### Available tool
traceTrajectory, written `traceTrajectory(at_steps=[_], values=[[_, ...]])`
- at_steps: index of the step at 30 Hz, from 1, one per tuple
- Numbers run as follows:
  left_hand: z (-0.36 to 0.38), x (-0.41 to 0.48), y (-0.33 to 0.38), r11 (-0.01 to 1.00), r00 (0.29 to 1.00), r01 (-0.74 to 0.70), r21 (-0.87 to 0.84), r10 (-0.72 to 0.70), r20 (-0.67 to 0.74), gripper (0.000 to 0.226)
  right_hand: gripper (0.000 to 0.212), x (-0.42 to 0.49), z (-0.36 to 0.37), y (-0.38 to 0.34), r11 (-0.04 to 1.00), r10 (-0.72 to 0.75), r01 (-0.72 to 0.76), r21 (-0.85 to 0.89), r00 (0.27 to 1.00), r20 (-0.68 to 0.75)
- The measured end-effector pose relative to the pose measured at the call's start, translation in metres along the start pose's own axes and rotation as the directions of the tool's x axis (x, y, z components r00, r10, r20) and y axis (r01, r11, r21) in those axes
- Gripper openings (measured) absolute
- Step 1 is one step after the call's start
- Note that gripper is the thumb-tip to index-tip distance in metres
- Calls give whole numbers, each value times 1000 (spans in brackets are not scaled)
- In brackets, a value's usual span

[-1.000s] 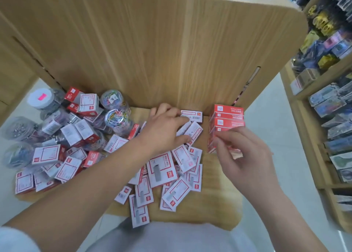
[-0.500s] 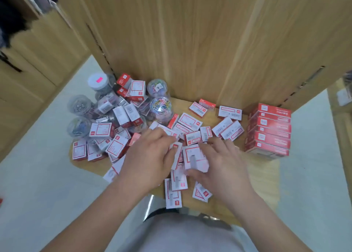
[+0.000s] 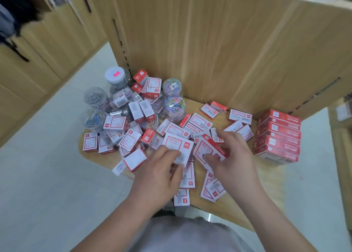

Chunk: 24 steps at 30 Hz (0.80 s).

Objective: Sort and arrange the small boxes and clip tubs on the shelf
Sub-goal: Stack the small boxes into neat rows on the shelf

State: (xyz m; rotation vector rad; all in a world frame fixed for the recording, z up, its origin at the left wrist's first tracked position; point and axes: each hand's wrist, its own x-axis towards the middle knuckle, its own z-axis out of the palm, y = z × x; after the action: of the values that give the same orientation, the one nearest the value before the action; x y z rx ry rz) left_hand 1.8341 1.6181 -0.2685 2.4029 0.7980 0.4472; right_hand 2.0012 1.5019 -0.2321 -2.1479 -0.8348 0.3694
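Note:
Several small red-and-white boxes lie scattered over the wooden shelf (image 3: 236, 210). My left hand (image 3: 162, 173) pinches a white box (image 3: 178, 147) at the middle of the pile, lifting its near edge. My right hand (image 3: 231, 156) grips a tilted red-and-white box (image 3: 206, 149) right beside it. A neat stack of red boxes (image 3: 278, 137) stands at the shelf's right end. Clear clip tubs sit at the back left: one with a white lid (image 3: 115, 75), one full of coloured clips (image 3: 174, 106), one of silver clips (image 3: 94, 96).
An upright wooden panel (image 3: 209, 42) closes the back of the shelf. Pale floor (image 3: 47, 166) lies to the left, below the shelf's rounded edge. Wooden cabinets (image 3: 38, 52) stand at the far left, with more shelving at the far right edge.
My right hand left the red stack and came to the middle pile. Both hands have picked up a box each from the pile. The camera view swung left.

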Motion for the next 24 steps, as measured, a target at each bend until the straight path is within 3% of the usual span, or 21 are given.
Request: traceTrajectory(at_steps=[4, 7, 10, 13, 16, 18, 22, 24], values=[[-3, 17, 20, 995, 995, -72, -72, 67, -67, 27, 41, -13, -37, -1, 928, 174, -139, 346, 982, -73], [1, 33, 18, 973, 998, -45, 225, 53, -31, 53, 41, -22, -59, 13, 868, 242, -145, 475, 959, -149], [0, 39, 14, 923, 987, 116, 366, -148, 61, 80, 43, -30, -73, 29, 850, 288, -164, 501, 940, -182], [-1, 41, 17, 929, 962, 220, 298, -258, 94, 95, 44, -34, -75, 37, 860, 279, -163, 484, 943, -179], [-5, 47, 24, 949, 942, 307, 73, -314, 116, 103, 41, -36, -73, 42, 879, 257, -151, 452, 949, -183], [-9, 49, 28, 952, 944, 306, 16, -305, 124, 89, 37, -39, -73, 50, 885, 262, -159, 437, 947, -187], [-16, 49, 47, 984, 985, 167, -62, -165, 41, 43, 37, -49, -82, 68, 936, 222, -129, 328, 939, -263], [-16, 48, 66, 955, 986, 167, -243, -164, 32, 32, 36, -52, -87, 80, 956, 226, -151, 251, 926, -304]])
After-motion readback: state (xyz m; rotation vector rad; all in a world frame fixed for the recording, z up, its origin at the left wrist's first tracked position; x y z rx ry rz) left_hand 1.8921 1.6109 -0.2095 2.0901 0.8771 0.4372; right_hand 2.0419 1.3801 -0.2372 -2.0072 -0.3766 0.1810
